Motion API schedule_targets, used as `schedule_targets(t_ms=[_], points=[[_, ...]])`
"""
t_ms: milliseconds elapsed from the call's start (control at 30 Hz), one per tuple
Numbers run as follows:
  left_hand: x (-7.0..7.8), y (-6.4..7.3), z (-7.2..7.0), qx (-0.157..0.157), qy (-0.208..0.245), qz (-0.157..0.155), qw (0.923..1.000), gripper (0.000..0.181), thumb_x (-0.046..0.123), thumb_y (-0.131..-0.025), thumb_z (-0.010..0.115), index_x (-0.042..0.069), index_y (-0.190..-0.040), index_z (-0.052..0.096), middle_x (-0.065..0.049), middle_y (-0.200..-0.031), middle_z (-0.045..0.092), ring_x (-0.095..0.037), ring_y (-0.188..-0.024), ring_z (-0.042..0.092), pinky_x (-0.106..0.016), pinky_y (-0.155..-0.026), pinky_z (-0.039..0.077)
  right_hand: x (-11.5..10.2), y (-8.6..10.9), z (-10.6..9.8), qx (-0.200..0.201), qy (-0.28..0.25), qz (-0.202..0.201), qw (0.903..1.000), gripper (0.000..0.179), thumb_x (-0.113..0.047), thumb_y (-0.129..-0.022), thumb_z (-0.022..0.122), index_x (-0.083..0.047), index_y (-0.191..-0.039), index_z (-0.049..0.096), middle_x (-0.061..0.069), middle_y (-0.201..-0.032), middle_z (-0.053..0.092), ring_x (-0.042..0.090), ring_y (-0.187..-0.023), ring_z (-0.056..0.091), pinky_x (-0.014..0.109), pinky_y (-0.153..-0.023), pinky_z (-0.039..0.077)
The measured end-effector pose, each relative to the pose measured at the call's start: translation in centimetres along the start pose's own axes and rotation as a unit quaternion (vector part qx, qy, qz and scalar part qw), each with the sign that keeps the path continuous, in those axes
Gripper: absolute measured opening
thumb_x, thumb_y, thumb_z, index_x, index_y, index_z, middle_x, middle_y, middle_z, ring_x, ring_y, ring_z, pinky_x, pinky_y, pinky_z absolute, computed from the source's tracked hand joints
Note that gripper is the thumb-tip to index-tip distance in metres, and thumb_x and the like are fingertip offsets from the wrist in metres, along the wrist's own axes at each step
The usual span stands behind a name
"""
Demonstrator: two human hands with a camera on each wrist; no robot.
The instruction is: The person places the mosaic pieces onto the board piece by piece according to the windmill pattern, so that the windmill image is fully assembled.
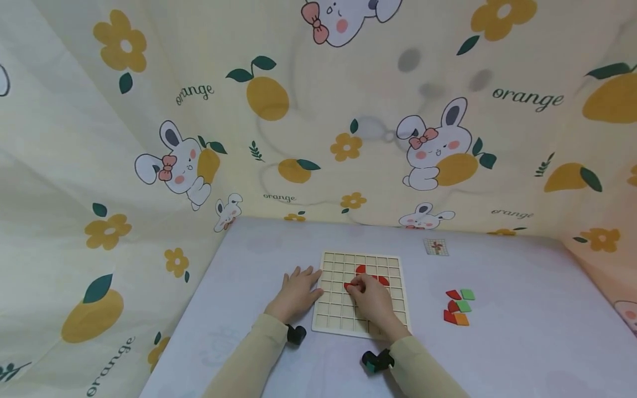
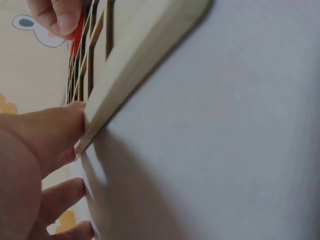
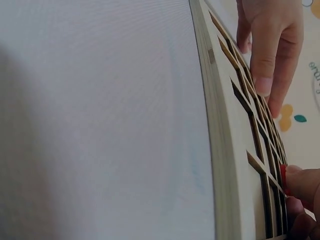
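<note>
A square wooden grid board (image 1: 332,320) lies on the table, divided into small cells by raised lines. My right hand (image 1: 372,301) is over its middle and pinches a small red piece (image 1: 346,286) between thumb and fingertips, right at a cell. The same red piece (image 3: 283,176) shows at the thumb in the right wrist view. Around the fingers, other red pieces (image 1: 360,269) sit in the board's cells, partly covered by the hand. My left hand (image 1: 294,296) rests at the board's left edge with fingers spread, and its thumb (image 2: 70,117) touches the rim.
Right of the board lie several loose pieces: red ones (image 1: 450,315), green ones (image 1: 467,294) and an orange one (image 1: 461,319). Behind them is a small card (image 1: 436,247) with a gridded flower-like pattern. A printed cloth (image 1: 318,110) with rabbits and oranges hangs behind the table.
</note>
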State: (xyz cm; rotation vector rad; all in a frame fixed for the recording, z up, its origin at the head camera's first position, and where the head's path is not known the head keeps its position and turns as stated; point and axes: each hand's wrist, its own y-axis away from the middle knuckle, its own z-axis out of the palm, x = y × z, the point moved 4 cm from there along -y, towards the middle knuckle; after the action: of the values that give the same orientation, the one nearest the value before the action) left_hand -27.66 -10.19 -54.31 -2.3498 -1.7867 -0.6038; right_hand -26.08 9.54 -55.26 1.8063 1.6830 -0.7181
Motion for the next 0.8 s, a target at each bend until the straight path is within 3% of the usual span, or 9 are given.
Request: schedule_targets(t_ms=[567,800], points=[[0.47,0.05,-0.24,-0.001,-0.003,-0.010,0.9999,0.056,0.040,-0.098,0.055,0.018,-0.148,0.042,-0.011,-0.153,0.034,-0.041,-0.142,0.020,-0.066,-0.110,0.013,-0.31,0.04,-0.32,0.013,0.008,-0.016,0.9998,0.013,-0.024,-0.090,0.071,-0.017,-0.100,0.066,-0.004,-0.078,0.057,0.017,-0.069,0.051,0.030,-0.059,0.042],[0.41,0.06,-0.05,-0.004,-0.003,-0.017,0.9998,0.056,0.040,-0.097,0.056,0.018,-0.147,0.043,-0.011,-0.153,0.035,-0.041,-0.142,0.020,-0.066,-0.110,0.013,-0.07,0.12,-0.26,0.000,-0.007,-0.014,0.9999,0.013,-0.023,-0.091,0.069,-0.017,-0.102,0.066,-0.002,-0.079,0.057,0.018,-0.069,0.050,0.030,-0.058,0.042]])
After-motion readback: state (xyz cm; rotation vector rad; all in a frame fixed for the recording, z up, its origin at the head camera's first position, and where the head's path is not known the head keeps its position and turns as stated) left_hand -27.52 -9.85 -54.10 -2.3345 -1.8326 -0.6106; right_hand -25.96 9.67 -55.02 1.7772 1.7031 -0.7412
